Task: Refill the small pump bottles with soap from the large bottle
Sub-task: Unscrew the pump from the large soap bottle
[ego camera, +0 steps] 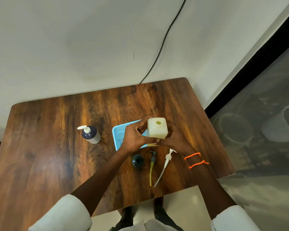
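Your sleeves [63,214] sit lowest in view, forearms reaching out over the desk [57,147]. Both hands are wrapped around the big bottle [156,128]: your left hand [137,139] grips its near-left side, and your right hand [175,139], the wrist with the orange cord [196,160], cups its right side and base. You hold it over the blue tray [119,135], most likely so any drips land there rather than on the wood. Its mouth faces up and looks uncapped, so it seems ready to tip.

Two pumps lie flat near you, pulled from their bottles: the dark pump [152,164] with its yellowed tube, and the white pump [167,162] beside it. Just left of them stands a dark open bottle [138,161], probably waiting for soap. Well off to the left, the capped bottle [91,134] has its pump on, out of the pouring path. Something yellowish shows under your hands; I cannot tell what.
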